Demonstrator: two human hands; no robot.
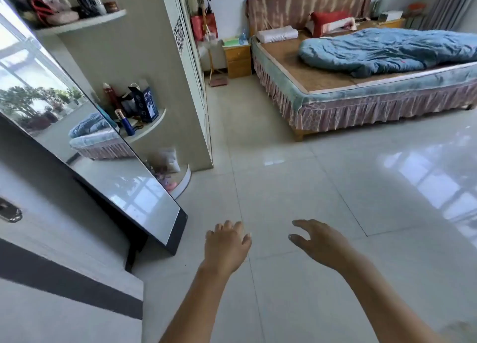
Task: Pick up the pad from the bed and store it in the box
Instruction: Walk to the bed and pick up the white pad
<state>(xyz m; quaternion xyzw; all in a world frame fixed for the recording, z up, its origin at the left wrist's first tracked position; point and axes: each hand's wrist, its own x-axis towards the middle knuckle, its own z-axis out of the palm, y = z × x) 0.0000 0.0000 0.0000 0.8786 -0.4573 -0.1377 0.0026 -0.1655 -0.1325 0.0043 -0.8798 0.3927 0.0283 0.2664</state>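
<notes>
The bed (335, 102) stands across the room at the upper right, with a pink frilled skirt and a brown mat on top. A crumpled blue quilt (387, 51) lies on it, a white pillow (277, 34) and a red pillow (330, 23) sit at the headboard. I cannot tell which item is the pad, and no box shows. My left hand (225, 244) and my right hand (320, 242) reach out low over the tiled floor, both empty with fingers apart, far from the bed.
A leaning mirror (103, 162) and a white shelf unit (144, 126) with bottles stand at the left. A wooden nightstand (237, 59) sits left of the bed. Glossy floor tiles (335, 188) stretch between me and the bed.
</notes>
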